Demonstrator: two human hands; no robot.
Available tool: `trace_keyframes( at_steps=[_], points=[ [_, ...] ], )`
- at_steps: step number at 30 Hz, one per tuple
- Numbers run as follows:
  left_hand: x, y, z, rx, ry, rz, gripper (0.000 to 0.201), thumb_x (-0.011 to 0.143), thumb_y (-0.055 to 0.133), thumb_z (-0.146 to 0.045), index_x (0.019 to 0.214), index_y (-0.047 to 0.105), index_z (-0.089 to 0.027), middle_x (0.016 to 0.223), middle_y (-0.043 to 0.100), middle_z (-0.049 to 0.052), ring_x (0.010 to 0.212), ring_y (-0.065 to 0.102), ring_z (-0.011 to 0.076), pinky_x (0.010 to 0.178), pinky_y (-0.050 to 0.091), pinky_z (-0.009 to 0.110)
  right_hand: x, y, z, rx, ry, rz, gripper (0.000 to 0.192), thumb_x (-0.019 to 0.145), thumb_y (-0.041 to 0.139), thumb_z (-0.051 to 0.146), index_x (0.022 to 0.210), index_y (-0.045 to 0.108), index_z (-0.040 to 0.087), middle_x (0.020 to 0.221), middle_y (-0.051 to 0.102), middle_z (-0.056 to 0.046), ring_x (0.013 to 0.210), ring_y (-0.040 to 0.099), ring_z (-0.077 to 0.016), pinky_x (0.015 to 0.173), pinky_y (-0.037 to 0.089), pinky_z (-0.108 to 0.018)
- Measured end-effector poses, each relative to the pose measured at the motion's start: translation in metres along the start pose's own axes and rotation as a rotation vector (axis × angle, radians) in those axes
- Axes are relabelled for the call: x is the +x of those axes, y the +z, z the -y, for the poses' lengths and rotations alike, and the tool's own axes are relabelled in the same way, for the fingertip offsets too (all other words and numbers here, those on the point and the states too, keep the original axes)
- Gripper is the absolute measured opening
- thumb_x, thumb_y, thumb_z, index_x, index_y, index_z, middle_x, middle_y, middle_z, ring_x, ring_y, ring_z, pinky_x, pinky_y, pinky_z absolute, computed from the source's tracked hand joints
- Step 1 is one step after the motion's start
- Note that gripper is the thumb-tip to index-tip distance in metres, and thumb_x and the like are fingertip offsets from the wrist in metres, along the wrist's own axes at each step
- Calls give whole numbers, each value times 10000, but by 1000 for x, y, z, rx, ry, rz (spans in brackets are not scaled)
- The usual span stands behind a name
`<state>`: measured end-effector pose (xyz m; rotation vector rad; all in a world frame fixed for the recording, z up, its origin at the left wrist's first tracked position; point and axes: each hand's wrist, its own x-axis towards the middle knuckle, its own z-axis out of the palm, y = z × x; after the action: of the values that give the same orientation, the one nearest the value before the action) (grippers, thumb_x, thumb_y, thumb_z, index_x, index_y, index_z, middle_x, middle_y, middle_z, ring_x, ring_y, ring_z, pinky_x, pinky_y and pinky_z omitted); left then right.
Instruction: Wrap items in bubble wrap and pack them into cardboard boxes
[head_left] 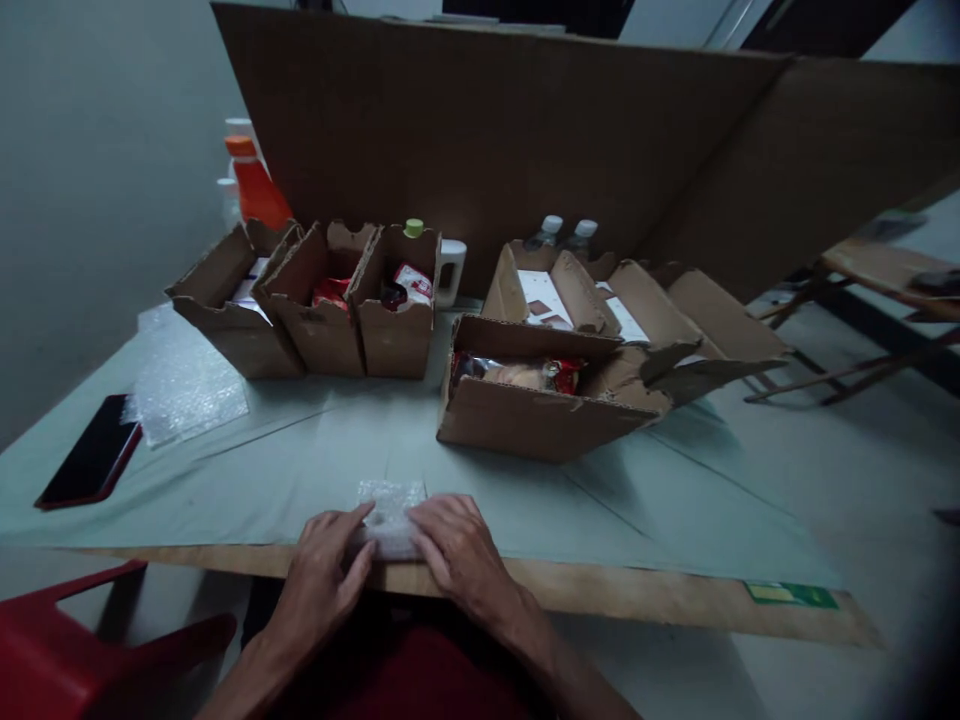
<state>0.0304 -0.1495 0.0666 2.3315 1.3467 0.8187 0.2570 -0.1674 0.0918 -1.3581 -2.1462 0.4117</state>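
At the table's front edge lies a small piece of bubble wrap (391, 505), folded or wrapped; whether anything is inside it cannot be made out. My left hand (326, 565) grips its left side, thumb and fingers bent around it. On the opposite side, my right hand (463, 548) holds it with the fingers curled over the top. A larger sheet of bubble wrap (187, 375) lies flat at the left, beside a dark phone (91, 450) with a red edge.
Several open cardboard bins stand at the back, including a left one (262, 345) and a front one (517, 425) with snack packets. Bottles, one orange (259, 185), stand behind. A tall cardboard panel (510, 130) closes the rear. A red stool (60, 650) is at lower left.
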Motion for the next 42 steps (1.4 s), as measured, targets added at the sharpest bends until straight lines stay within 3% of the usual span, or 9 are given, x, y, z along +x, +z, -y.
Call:
trace_keyframes(
  at_steps=[7,12,16,22,26,30,36,38,42],
  points=[
    [24,1,5,63,-204,-53,357,918,573,-348,1228,652,-190,1010,691,103,962,629,281,881,496,447,4,9,-3,-90,-69,54,272,907,666,168,1176,652,205,1233,682,-113,1149,581,-290,981,428,-459],
    [2,-10,-14,-527,-641,-189,595,857,648,-521,1344,560,-191,1199,657,122,1045,666,261,812,565,370,14,20,-11,133,90,-84,200,951,602,148,1114,693,221,1063,761,-62,1006,655,-228,905,442,-400],
    [-8,-9,-25,-967,-920,-38,955,705,798,-555,1494,419,-173,1185,703,120,1020,708,269,881,576,372,5,10,3,354,182,-32,187,928,635,150,1066,716,248,1008,768,-14,965,661,-193,922,434,-376],
    [3,-4,-40,-948,-821,104,882,702,806,-541,1451,511,-179,1023,763,66,918,722,237,853,573,295,-23,-9,11,610,393,14,520,808,726,205,1318,630,248,1393,607,-79,1251,560,-231,1036,439,-369],
    [5,7,-52,-965,-714,92,735,775,748,-539,1393,564,-186,1031,751,62,884,721,222,812,581,280,-30,-22,0,814,523,77,417,835,691,296,1241,681,199,1010,737,-34,890,668,-176,788,516,-268],
    [28,11,-45,-1011,-511,90,688,799,742,-496,1396,556,-211,1096,748,90,938,717,248,828,591,328,-22,-72,-11,683,463,-43,136,841,645,255,904,744,186,775,707,8,733,642,-150,689,498,-239],
    [118,32,-36,-891,-303,-145,685,835,700,-424,1443,460,-219,1387,605,155,1227,611,290,996,527,436,4,-221,-39,191,307,-480,167,863,698,331,984,740,224,889,745,-2,792,680,-160,706,527,-260],
    [140,53,-40,-817,-252,-135,741,800,716,-400,1458,425,-221,1475,520,159,1292,559,294,1046,492,461,20,-263,-51,-43,258,-454,185,887,672,342,981,746,200,880,749,-4,767,666,-143,685,498,-257],
    [151,91,-47,-697,-222,-85,567,846,637,-342,1380,483,-232,1376,574,132,1240,582,269,1061,477,474,57,-301,-77,-333,145,-70,217,887,637,367,914,769,197,772,739,22,665,632,-117,600,414,-242]
  ],
)
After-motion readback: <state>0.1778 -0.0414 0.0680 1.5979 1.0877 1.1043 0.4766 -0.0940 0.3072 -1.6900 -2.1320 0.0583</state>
